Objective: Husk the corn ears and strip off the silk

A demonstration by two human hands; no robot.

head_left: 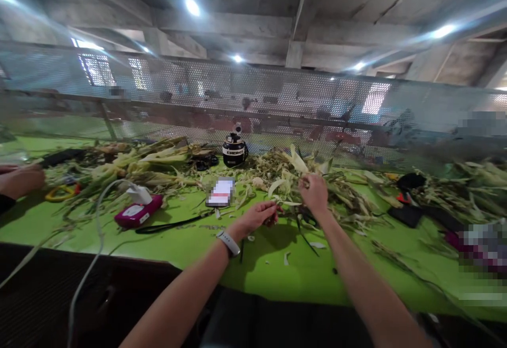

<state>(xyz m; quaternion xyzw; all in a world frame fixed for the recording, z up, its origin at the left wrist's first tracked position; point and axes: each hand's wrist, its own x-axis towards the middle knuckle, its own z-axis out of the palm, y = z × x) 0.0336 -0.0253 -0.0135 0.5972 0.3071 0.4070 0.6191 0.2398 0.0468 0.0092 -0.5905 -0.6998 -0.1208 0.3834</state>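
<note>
My left hand [262, 215], with a watch [228, 244] on its wrist, is closed in a pinch over the green table. Pale corn husk strips [291, 203] stick out at its fingertips, along with something small and dark reddish that I cannot make out. To its right and slightly farther off, my right hand [315, 192] has its fingers curled together. What they grip is hidden. A broad pale husk leaf [298, 161] rises just beyond these fingers. Around and behind both hands lies a loose heap of dry husks [344, 197].
Left of my hands are a phone [221, 192], a magenta power block [138, 210] with a white cable, and a black strap [174, 223]. A black jar [234, 150] stands behind. Another person's hand [21, 180] is at far left. A mesh screen [269, 94] runs along the back.
</note>
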